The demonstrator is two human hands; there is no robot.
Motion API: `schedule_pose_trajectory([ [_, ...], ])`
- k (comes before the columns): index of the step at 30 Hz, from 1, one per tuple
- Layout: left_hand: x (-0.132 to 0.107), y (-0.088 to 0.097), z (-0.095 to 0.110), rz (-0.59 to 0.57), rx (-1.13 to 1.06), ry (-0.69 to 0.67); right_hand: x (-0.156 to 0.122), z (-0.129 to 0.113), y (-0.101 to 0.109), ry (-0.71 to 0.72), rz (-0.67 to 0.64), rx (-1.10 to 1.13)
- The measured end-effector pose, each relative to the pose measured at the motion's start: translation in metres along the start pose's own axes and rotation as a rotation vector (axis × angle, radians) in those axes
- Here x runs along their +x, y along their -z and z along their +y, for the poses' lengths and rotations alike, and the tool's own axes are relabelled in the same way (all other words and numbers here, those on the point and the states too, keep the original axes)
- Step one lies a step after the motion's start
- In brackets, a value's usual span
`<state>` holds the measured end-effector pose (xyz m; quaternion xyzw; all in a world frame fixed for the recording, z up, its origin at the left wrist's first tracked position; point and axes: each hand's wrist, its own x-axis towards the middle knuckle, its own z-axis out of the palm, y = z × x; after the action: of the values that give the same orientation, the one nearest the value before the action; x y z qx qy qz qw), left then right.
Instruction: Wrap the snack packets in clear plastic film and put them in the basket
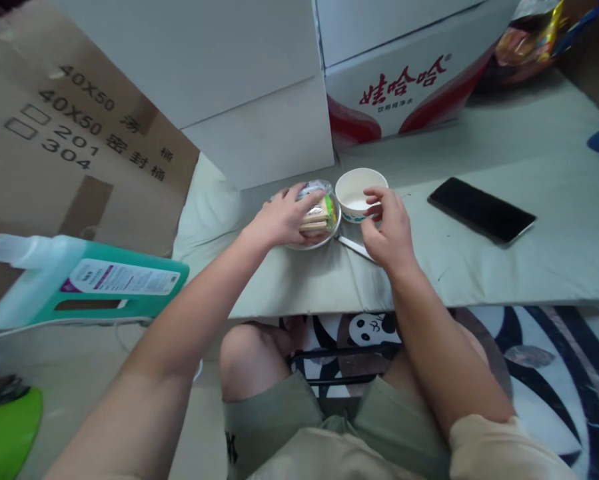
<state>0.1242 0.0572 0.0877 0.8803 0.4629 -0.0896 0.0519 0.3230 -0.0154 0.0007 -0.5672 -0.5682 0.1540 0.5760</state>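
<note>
The person sits low at the desk [479, 267], knees tucked under its front edge, both arms reaching forward to the middle of the pale cloth.

The left hand [282, 217] is down on a wrapped packet of biscuits [319, 212], fingers spread over the top and curled around its near side, clamped on it. The packet lies in a shallow metal dish [329, 239], which keeps it contained and off the cloth; the palm on top looks like a steadying hold, pinning the crinkly wrapper so it cannot slide.

The right hand [389, 230] hovers right beside a white paper cup [360, 193], thumb and fingertips drawn toward each other at the cup's near rim. Whether they actually touch the rim cannot be told from here; the hand holds nothing that shows. The cup stands upright just behind the dish, something pale inside it, close enough that either hand can reach both.

A slim metal utensil [355, 248] lies on the cloth between dish and right hand, partly hidden beneath the hand.

Off to the right, well apart, a black phone [482, 210] lies face up. A white carton with red print [404, 87] stands at the back, a brown cardboard box [54, 140] leans at the left, and a teal bottle [89, 280] lies on its side near the left forearm.
</note>
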Motion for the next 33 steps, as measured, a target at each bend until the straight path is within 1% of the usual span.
schedule_pose_trajectory([
  [3, 0.002, -0.007, -0.006, 0.057, -0.044, 0.003, 0.002, 0.002, 0.008, -0.068, -0.011, 0.045],
  [6, 0.005, -0.009, -0.015, 0.11, -0.137, -0.032, 0.001, 0.002, 0.013, -0.128, -0.021, 0.078],
  [10, 0.008, -0.005, -0.03, 0.177, -0.301, -0.097, -0.001, 0.002, 0.016, -0.155, -0.028, 0.099],
  [12, 0.009, 0.001, -0.036, 0.203, -0.434, -0.123, -0.001, 0.002, 0.016, -0.167, -0.032, 0.091],
  [15, 0.008, 0.011, -0.044, 0.186, -0.706, -0.115, 0.0, 0.002, 0.014, -0.186, -0.04, 0.077],
  [17, 0.008, 0.018, -0.047, 0.158, -0.859, -0.071, 0.001, 0.002, 0.011, -0.193, -0.049, 0.075],
  [19, 0.009, 0.022, -0.051, 0.146, -0.939, -0.004, 0.001, 0.002, 0.008, -0.193, -0.057, 0.068],
  [23, 0.011, 0.022, -0.058, 0.201, -0.925, 0.202, -0.001, 0.001, 0.001, -0.192, -0.078, 0.048],
  [24, 0.011, 0.022, -0.059, 0.215, -0.908, 0.233, -0.002, 0.001, 0.0, -0.194, -0.087, 0.045],
  [25, 0.011, 0.021, -0.06, 0.222, -0.896, 0.235, -0.002, 0.001, -0.002, -0.196, -0.096, 0.043],
  [26, 0.011, 0.02, -0.059, 0.224, -0.889, 0.208, -0.003, 0.0, -0.004, -0.196, -0.109, 0.041],
  [30, 0.009, 0.019, -0.052, 0.216, -0.84, -0.001, -0.005, -0.003, -0.012, -0.176, -0.148, 0.051],
  [31, 0.008, 0.02, -0.048, 0.216, -0.805, -0.022, -0.005, -0.004, -0.013, -0.169, -0.164, 0.062],
  [33, 0.006, 0.022, -0.041, 0.214, -0.687, -0.009, -0.007, -0.008, -0.015, -0.158, -0.231, 0.086],
])
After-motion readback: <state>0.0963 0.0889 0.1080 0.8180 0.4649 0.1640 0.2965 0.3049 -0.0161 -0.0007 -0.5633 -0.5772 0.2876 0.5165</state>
